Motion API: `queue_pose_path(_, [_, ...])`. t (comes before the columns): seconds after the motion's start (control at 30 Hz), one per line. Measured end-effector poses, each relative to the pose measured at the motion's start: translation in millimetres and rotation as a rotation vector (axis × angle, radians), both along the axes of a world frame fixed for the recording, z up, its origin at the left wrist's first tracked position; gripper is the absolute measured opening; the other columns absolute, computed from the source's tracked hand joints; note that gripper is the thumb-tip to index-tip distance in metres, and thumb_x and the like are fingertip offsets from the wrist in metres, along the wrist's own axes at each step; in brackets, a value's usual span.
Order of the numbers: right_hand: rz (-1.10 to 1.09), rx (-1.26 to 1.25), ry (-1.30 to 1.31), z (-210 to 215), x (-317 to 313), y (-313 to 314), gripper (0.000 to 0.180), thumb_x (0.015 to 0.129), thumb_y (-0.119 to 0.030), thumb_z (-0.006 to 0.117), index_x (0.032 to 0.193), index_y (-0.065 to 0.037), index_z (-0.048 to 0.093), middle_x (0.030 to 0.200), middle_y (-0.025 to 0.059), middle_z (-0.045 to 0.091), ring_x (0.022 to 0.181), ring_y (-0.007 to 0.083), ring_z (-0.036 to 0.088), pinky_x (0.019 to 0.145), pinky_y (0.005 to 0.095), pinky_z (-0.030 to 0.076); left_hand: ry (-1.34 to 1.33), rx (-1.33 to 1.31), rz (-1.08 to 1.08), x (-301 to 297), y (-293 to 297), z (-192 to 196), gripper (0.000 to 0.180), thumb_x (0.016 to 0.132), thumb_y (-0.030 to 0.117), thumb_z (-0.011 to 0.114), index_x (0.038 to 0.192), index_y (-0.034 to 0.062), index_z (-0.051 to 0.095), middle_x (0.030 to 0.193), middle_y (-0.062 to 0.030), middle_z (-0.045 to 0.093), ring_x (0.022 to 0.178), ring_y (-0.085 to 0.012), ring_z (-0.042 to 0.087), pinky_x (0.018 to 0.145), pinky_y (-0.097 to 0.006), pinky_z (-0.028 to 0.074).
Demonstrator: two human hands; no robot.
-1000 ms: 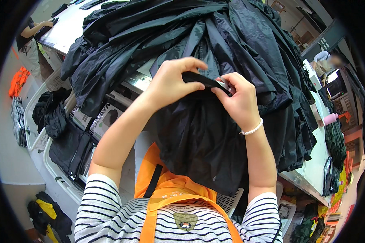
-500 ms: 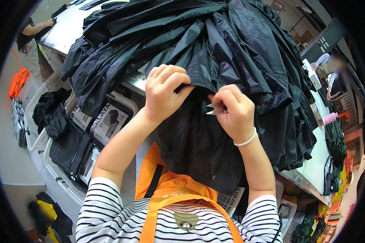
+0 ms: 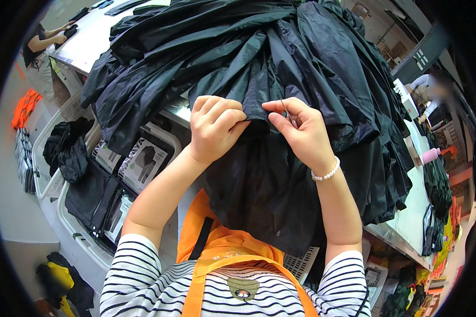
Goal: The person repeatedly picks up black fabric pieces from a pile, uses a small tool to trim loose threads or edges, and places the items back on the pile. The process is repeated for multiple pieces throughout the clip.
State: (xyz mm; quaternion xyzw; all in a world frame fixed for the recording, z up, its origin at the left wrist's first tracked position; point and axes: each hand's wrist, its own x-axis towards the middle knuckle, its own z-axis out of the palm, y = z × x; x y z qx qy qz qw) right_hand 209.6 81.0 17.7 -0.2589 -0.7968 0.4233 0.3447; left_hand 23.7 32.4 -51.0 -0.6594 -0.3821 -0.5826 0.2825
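- Black glossy nylon garment (image 3: 259, 174) hangs off the tabletop's near edge, its folded hem between both fists.
- Left hand (image 3: 214, 129) clenches fabric; right hand (image 3: 301, 132) pinches a thin needle-like sliver (image 3: 286, 110).

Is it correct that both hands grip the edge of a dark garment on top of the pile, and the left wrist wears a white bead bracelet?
Not quite. The head view shows the white bead bracelet on the right wrist, not the left. The rest holds: the left hand and the right hand both grip the edge of a dark garment on the pile.
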Motion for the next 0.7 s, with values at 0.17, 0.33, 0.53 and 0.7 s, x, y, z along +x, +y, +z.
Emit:
queue_pose_path(0.17, [0.027, 0.028, 0.026, -2.8, -4.3, -3.6, 0.013, 0.086, -0.005, 0.070, 0.098, 0.000, 0.067, 0.081, -0.0029, 0.062, 0.068, 0.0010, 0.050, 0.061, 0.0167, 0.041, -0.373, -0.149, -0.212, 11.8, 3.0, -10.7, 0.028, 0.066, -0.009, 0.072, 0.086, 0.0048, 0.059, 0.079, -0.0042, 0.062, 0.067, -0.0149, 0.057, 0.062, -0.026, 0.044])
queue_pose_path(0.33, [-0.082, 0.021, 0.143, -13.5, -5.0, 3.7, 0.008, 0.087, -0.005, 0.068, 0.093, 0.000, 0.067, 0.073, -0.0059, 0.058, 0.061, 0.0001, 0.043, 0.055, 0.0167, 0.035, -0.586, -0.275, -0.284, 20.7, -2.9, 2.4, 0.024, 0.074, -0.012, 0.063, 0.093, 0.0030, 0.064, 0.077, -0.0005, 0.058, 0.063, -0.0063, 0.050, 0.057, -0.020, 0.039])
queue_pose_path(0.53, [-0.054, 0.007, 0.131, -10.3, -15.3, -5.3, 0.010, 0.085, -0.005, 0.070, 0.093, 0.001, 0.065, 0.081, -0.0004, 0.064, 0.071, 0.0027, 0.055, 0.063, 0.0183, 0.045, -0.604, -0.285, -0.302, 28.2, 0.8, -1.1, 0.020, 0.075, -0.011, 0.065, 0.090, 0.0027, 0.062, 0.074, 0.0011, 0.056, 0.062, -0.0046, 0.049, 0.055, -0.019, 0.037])
queue_pose_path(0.7, [-0.156, 0.141, 0.048, -10.5, -11.9, -2.6, 0.008, 0.084, -0.003, 0.068, 0.086, 0.001, 0.062, 0.071, -0.0007, 0.058, 0.063, 0.0033, 0.049, 0.057, 0.0194, 0.042, -0.297, -0.218, -0.018, 23.5, 1.0, -0.6, 0.020, 0.066, 0.001, 0.074, 0.082, 0.0062, 0.064, 0.079, -0.0061, 0.063, 0.070, -0.0222, 0.061, 0.067, -0.032, 0.046])
